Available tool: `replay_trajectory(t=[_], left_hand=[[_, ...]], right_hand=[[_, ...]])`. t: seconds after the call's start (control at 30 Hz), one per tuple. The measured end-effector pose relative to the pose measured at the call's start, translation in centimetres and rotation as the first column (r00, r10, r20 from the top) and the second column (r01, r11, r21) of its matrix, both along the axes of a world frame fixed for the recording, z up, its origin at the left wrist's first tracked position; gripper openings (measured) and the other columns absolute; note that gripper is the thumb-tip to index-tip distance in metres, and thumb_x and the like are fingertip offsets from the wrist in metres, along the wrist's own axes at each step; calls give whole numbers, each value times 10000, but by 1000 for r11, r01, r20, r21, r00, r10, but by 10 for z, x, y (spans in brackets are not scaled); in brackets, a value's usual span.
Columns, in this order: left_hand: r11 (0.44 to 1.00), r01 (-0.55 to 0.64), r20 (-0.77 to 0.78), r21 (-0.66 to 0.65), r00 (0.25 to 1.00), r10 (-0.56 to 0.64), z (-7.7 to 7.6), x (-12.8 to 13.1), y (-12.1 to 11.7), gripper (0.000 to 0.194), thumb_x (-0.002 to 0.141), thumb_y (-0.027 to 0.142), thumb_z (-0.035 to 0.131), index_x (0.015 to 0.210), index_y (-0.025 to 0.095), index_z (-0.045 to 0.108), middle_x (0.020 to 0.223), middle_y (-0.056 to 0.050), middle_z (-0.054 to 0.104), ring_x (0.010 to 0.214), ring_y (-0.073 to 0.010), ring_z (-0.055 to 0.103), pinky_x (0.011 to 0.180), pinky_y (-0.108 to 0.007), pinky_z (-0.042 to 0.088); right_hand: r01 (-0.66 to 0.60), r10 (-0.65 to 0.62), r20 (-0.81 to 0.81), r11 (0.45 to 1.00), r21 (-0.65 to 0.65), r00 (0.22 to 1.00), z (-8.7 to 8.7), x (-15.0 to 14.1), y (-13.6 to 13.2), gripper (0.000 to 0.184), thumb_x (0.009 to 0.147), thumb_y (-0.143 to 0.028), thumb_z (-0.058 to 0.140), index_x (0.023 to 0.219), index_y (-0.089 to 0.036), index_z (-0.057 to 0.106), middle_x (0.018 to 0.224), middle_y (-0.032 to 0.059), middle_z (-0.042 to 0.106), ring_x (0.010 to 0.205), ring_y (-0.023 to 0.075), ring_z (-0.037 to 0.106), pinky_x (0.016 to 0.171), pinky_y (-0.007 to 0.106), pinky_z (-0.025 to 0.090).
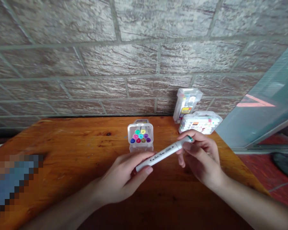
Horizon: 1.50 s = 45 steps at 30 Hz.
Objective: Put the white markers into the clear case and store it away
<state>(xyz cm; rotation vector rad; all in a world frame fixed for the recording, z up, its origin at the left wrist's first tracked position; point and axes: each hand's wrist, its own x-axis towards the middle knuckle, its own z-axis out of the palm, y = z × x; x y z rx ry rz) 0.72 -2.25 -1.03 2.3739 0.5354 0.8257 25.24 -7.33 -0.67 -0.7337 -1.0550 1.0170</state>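
Observation:
A white marker with black lettering and a green end is held slantwise above the table, its green end up and to the right. My left hand grips the lower left end between thumb and fingers. At the upper end, my right hand pinches the marker close to the green tip. Just behind the marker stands a clear plastic case, its open side toward me, with several markers in it showing round coloured ends.
A tall clear case of markers stands against the brick wall. In front of it is a wider clear case with a handle. A blurred-out object lies at the left of the wooden table. A glass panel rises at the right.

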Motion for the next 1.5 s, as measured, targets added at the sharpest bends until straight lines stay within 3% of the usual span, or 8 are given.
replay_trajectory(t=[0.13,0.33,0.53,1.03,1.5], left_hand=[[998,-51,102,39,994,46,-1,0,2,345,979,172,645,1324,195,644,1219,-80,789,991,-176,786,822,-206,621],[989,-148,225,26,964,139,-2,-2,1,310,939,153,703,1240,227,690,1090,-52,807,910,-167,782,764,-202,604],[986,-169,312,-12,936,164,-8,-3,1,320,916,134,736,1209,258,702,1034,-38,802,880,-158,761,781,-222,584],[979,-206,324,2,926,194,2,0,1,198,913,177,745,1110,188,740,930,-57,822,737,-145,760,597,-189,545],[949,-293,309,-118,897,315,-4,2,7,135,934,236,730,1065,211,755,919,-40,823,754,-148,752,587,-190,522]], right_hand=[[32,-33,-39,999,-20,999,0,1,2,80,871,-226,742,937,-183,756,653,23,734,424,133,614,380,208,495],[78,-80,-46,996,-32,996,-4,3,8,90,854,-189,683,911,-179,752,619,23,711,417,145,615,358,206,493],[74,-75,-38,996,-40,996,-7,5,11,97,854,-178,675,915,-180,750,594,12,692,410,145,611,352,202,495],[50,-48,53,998,-42,997,-16,9,17,116,923,-200,653,988,-192,748,524,-20,607,435,140,606,412,204,490],[155,-179,229,981,115,957,-21,8,8,146,1031,-297,639,1130,-217,710,805,18,725,484,128,634,458,256,509]])
